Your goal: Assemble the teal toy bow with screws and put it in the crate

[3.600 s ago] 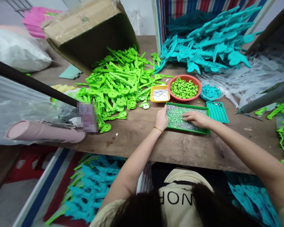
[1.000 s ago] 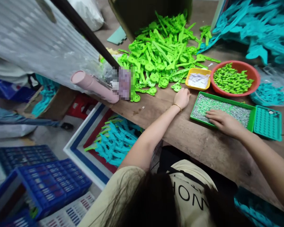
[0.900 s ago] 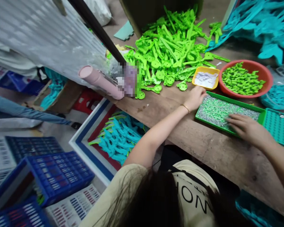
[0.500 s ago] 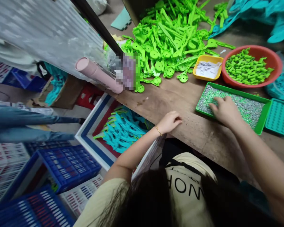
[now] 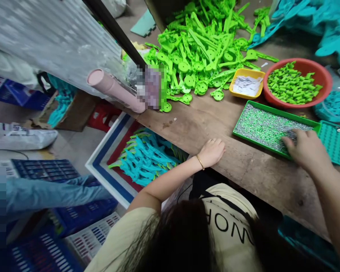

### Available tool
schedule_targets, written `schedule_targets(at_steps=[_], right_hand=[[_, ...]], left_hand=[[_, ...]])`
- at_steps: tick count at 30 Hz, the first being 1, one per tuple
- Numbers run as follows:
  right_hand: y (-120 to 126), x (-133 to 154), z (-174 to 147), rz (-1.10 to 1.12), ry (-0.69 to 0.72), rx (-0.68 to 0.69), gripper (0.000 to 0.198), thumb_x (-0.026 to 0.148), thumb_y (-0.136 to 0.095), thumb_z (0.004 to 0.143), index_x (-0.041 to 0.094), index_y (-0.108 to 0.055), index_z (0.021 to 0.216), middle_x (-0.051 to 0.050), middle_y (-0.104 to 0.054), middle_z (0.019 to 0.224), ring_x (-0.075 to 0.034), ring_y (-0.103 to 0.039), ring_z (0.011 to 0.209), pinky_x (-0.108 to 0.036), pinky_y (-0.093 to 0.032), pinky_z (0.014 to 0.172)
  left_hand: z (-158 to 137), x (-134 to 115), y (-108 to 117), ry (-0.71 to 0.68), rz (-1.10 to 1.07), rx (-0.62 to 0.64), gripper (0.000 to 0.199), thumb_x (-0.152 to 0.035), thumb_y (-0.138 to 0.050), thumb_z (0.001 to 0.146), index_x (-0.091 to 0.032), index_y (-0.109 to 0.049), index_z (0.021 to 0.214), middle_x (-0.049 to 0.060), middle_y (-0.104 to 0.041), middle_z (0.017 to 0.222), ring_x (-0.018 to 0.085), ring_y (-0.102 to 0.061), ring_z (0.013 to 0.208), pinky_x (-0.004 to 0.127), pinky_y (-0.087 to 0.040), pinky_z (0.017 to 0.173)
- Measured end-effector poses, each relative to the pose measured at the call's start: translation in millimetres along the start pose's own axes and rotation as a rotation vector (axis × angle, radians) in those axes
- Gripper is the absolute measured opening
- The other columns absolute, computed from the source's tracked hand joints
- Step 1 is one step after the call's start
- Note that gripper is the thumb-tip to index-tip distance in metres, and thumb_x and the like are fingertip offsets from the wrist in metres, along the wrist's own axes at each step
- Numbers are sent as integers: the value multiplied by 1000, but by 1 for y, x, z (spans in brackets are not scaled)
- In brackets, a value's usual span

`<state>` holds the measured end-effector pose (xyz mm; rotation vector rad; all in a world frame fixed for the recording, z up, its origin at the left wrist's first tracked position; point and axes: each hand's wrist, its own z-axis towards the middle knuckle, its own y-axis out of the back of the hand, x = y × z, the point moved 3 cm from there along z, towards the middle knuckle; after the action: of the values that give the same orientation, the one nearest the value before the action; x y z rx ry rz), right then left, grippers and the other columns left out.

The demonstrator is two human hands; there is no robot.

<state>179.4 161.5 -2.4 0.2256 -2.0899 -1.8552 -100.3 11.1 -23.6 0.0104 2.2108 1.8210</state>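
My left hand [image 5: 213, 152] rests at the front edge of the wooden table, its fingers curled in with nothing seen in them. A gold bracelet is on that wrist. At the right end of a shallow green tray [image 5: 275, 107], my right hand [image 5: 308, 149] reaches down with thumb and fingers apart. The tray holds a layer of small silvery metal pieces [image 5: 260, 124], too small to name surely, with green showing through. My right fingertips are at these pieces; nothing can be made out in the grasp.
Green plastic parts [image 5: 198, 53] lie heaped at the back. A yellow dish [image 5: 232, 90] and a red bowl [image 5: 327, 81] of green pieces stand behind the tray. A teal ridged tray [image 5: 336, 145] lies right. A box [image 5: 95, 160] of blue parts and a person's leg [image 5: 51, 192] are left.
My right hand has moved right across the tray to its right end. My left hand has shifted slightly right and down onto the table edge. The person at left has moved a leg.
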Motion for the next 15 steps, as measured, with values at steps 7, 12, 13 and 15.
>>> schedule_targets(at_steps=[7, 12, 13, 15], right_hand=[[-15, 124, 29, 155, 103, 103, 41, 43, -49, 92, 12, -62, 116, -19, -55, 111, -31, -58, 101, -43, -48, 90], [-14, 114, 29, 148, 283, 99, 26, 26, -42, 93, 17, -66, 97, -13, -60, 102, -28, -56, 101, -41, -48, 89], [-13, 94, 25, 112, 250, 70, 27, 27, -41, 93, 16, -66, 96, -14, -60, 101, -30, -56, 101, -42, -48, 88], [-12, 50, 18, 50, 146, -34, 30, 30, -43, 92, 12, -65, 102, -18, -59, 108, -34, -55, 106, -47, -48, 91]], left_hand=[[3, 1, -2, 36, -72, -27, 17, -25, -45, 98, -15, -58, 100, 9, -61, 101, 24, -57, 97, 37, -45, 87], [-1, 0, -7, -1, -2, -59, 20, -22, -41, 98, -15, -59, 94, 11, -61, 95, 26, -56, 92, 38, -45, 84], [0, -1, -6, -4, 1, -70, 21, -22, -41, 98, -14, -59, 93, 11, -61, 94, 26, -56, 91, 38, -45, 83], [8, -4, 1, -30, -43, -132, 21, -23, -40, 99, -14, -59, 93, 11, -61, 94, 25, -55, 89, 37, -45, 82]])
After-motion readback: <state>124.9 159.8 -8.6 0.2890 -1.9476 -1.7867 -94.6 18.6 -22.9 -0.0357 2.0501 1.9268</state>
